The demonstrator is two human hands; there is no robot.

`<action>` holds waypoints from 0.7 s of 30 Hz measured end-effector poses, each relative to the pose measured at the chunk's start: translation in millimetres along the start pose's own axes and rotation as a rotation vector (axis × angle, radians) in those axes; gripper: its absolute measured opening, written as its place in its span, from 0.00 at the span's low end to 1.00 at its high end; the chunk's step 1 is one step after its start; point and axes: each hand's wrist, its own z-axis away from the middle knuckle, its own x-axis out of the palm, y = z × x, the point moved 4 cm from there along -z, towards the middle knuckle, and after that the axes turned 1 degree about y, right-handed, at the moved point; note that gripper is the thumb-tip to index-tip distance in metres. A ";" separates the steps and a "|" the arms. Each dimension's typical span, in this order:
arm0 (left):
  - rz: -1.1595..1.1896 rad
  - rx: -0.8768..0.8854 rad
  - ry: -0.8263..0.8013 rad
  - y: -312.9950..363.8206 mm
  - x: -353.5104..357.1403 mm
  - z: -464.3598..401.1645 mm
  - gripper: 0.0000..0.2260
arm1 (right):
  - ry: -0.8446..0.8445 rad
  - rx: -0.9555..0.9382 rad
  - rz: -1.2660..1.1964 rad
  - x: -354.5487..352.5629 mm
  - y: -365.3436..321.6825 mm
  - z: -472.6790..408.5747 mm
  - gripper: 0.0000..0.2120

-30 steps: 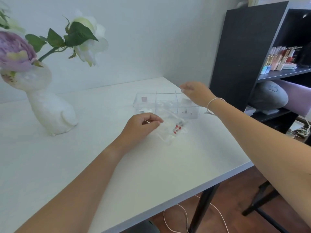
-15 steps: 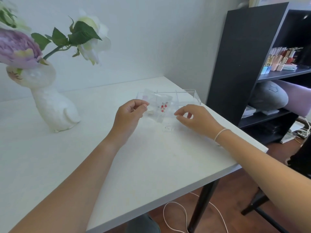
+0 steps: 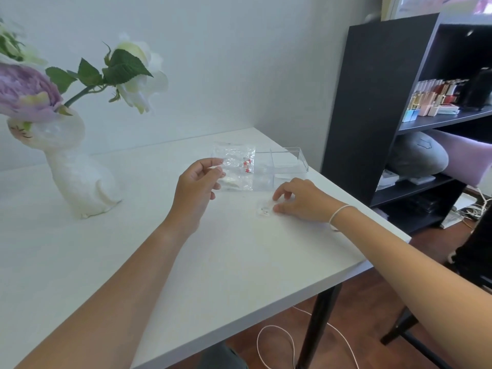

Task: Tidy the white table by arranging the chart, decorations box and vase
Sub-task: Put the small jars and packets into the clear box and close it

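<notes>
A clear plastic decorations box (image 3: 286, 166) with compartments sits near the far right corner of the white table (image 3: 239, 262). My left hand (image 3: 195, 186) pinches a clear plastic packet (image 3: 235, 166) with small red flower pieces and holds it upright just left of the box. My right hand (image 3: 299, 198) rests on the table in front of the box, with its fingertips at a small clear packet (image 3: 263, 210) lying flat. A white rabbit-shaped vase (image 3: 77, 171) with purple and white flowers stands at the left. No chart is in view.
A black shelf unit (image 3: 372, 102) stands right of the table with small boxes and cushions on its shelves. A white cable (image 3: 277, 342) loops on the wooden floor under the table. A dark chair (image 3: 415, 334) is at lower right.
My left hand lifted the packet with red flowers up off the table and holds it upright. My right hand came from the box's far side to the small packet on the table.
</notes>
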 end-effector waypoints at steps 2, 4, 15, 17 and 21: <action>0.002 -0.005 -0.006 0.4 2.6 -0.6 0.10 | -0.012 0.006 -0.010 -1.5 2.3 2.6 0.11; -0.004 -0.006 -0.010 0.4 4.6 -0.8 0.10 | -0.013 0.005 -0.025 -2.3 4.0 5.0 0.10; -0.036 0.005 -0.014 5.7 10.0 -10.0 0.10 | 0.014 0.000 -0.090 -3.2 12.8 10.0 0.12; -0.063 0.013 -0.024 9.7 13.5 -15.7 0.10 | -0.012 0.007 -0.065 -4.0 13.4 10.1 0.14; -0.148 0.030 -0.060 19.7 28.6 -30.6 0.09 | -0.059 0.008 -0.061 -6.8 14.5 10.1 0.08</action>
